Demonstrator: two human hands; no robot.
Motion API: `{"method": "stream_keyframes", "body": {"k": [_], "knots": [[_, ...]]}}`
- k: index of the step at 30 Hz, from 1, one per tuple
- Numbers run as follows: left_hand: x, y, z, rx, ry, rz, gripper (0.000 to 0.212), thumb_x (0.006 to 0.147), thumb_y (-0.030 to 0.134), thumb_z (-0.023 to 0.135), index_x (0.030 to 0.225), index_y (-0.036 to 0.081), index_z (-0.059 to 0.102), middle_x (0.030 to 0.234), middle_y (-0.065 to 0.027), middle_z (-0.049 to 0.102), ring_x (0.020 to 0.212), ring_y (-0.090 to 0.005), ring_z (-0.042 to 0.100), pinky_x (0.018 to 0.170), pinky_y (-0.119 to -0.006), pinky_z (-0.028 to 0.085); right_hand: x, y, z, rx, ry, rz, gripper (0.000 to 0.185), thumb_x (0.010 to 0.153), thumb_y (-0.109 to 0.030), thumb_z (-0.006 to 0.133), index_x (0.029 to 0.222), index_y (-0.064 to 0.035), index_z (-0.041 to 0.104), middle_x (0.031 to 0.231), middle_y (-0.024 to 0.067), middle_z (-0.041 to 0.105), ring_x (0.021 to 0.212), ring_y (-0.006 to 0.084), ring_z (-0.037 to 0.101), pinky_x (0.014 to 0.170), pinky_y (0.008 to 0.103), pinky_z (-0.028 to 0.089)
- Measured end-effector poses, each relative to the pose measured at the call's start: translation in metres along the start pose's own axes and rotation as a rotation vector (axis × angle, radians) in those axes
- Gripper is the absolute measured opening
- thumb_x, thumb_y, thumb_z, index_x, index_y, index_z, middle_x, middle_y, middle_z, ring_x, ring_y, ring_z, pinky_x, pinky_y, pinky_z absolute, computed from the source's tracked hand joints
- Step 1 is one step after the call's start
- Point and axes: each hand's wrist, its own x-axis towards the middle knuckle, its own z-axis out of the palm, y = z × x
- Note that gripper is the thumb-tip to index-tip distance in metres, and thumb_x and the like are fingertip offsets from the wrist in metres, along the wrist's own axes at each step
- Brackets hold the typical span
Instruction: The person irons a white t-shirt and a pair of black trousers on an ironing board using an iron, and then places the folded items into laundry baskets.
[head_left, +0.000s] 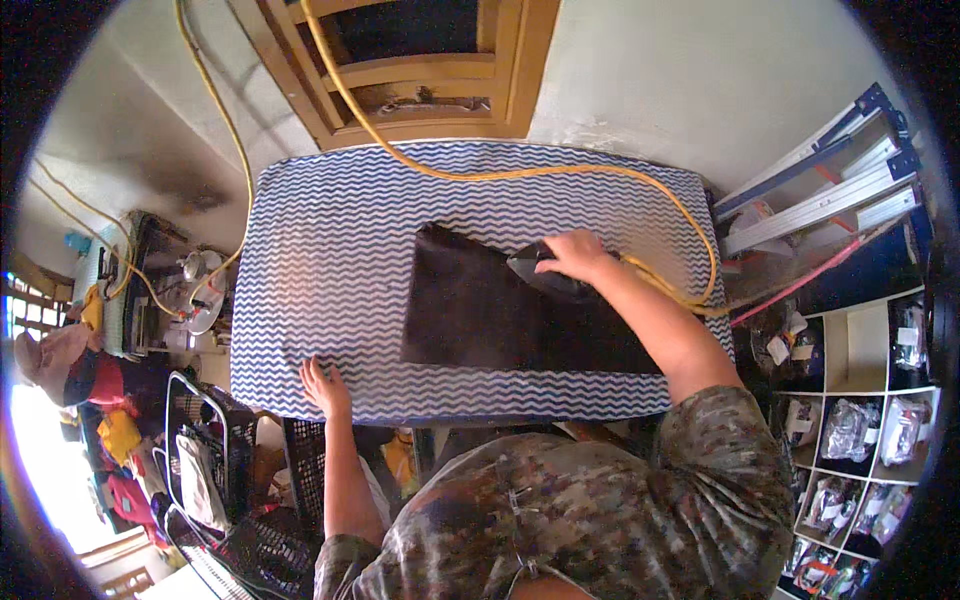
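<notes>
A dark fabric garment (480, 315) lies spread on the padded ironing table with a blue-and-white zigzag cover (337, 217). My right hand (574, 255) grips a dark clothes iron (544, 270), whose pointed front faces left on the upper edge of the garment; the hand hides much of its handle. A yellow hose or cord runs from behind the iron, under my forearm. My left hand (325, 386) rests palm down with fingers apart on the cover near its front edge, left of the garment and not touching it.
A long yellow hose (480, 177) hangs down and loops across the back and right of the table. A ladder (817, 214) leans at the right, above white shelves (847, 394) with plastic-wrapped items. Black crates (304, 465) stand at the lower left. A wood-framed window (420, 75) is behind.
</notes>
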Motion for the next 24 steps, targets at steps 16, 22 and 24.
{"method": "stream_keyframes", "body": {"k": [16,22,24], "knots": [[-0.141,0.251,0.026,-0.023,-0.621,1.18,0.063,0.085,0.029,0.053,0.136,0.005,0.027,0.145,-0.0133,0.019,0.136,-0.0277,0.011,0.105,-0.059,0.003,-0.258,0.133,0.033,-0.173,0.662,1.047,0.038,0.077,-0.024,0.063,0.108,-0.0023,0.054,0.106,0.0223,0.052,0.098,0.0386,0.049,0.082,0.0463,0.041],[-0.141,0.248,0.04,-0.089,-0.615,1.285,0.059,0.088,0.032,0.046,0.136,0.003,0.028,0.144,-0.0154,0.021,0.135,-0.0297,0.015,0.104,-0.061,0.004,-0.338,0.139,0.134,0.194,0.484,1.454,0.056,0.073,-0.034,0.067,0.111,0.0047,0.052,0.114,0.0229,0.052,0.106,0.0358,0.05,0.089,0.042,0.042],[-0.135,0.258,0.037,-0.165,-0.617,1.329,0.055,0.089,0.031,0.046,0.134,0.002,0.031,0.141,-0.0165,0.027,0.134,-0.0308,0.02,0.104,-0.06,0.006,-0.35,0.165,0.133,0.444,0.392,1.506,0.055,0.07,-0.028,0.069,0.112,0.0042,0.053,0.105,0.0219,0.057,0.097,0.0325,0.056,0.083,0.0379,0.044]]}}
